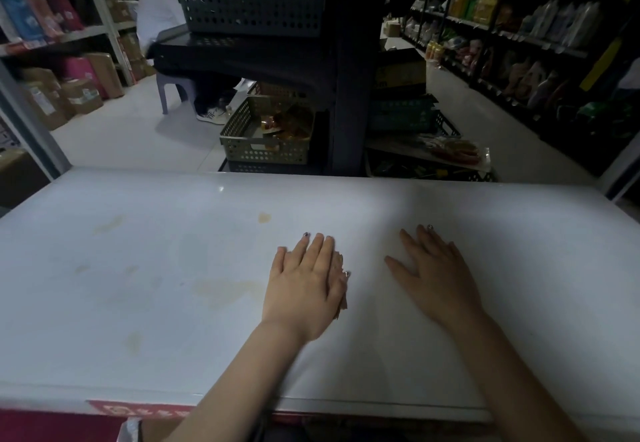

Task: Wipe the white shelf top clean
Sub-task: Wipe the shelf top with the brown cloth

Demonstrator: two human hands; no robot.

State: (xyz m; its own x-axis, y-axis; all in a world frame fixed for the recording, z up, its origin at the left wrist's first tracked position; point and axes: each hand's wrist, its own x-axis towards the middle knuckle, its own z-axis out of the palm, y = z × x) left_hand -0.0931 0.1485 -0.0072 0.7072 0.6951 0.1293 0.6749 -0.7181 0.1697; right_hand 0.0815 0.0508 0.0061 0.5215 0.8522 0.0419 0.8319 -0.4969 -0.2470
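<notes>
The white shelf top (138, 303) lies directly before me. My right hand (433, 275) rests flat on it, fingers spread. My left hand (304, 285), fingers straight and together, presses a mostly hidden brownish wipe (343, 303) against the surface. Wiping appears in progress. Next move: sweep left across the yellowish stains (264, 218), keeping even pressure.

Flat on the shelf top (138, 303): left hand (304, 289) over a cloth (341, 260), right hand (436, 282) near, on its right. Behind the shelf top, a basket (242, 140).
</notes>
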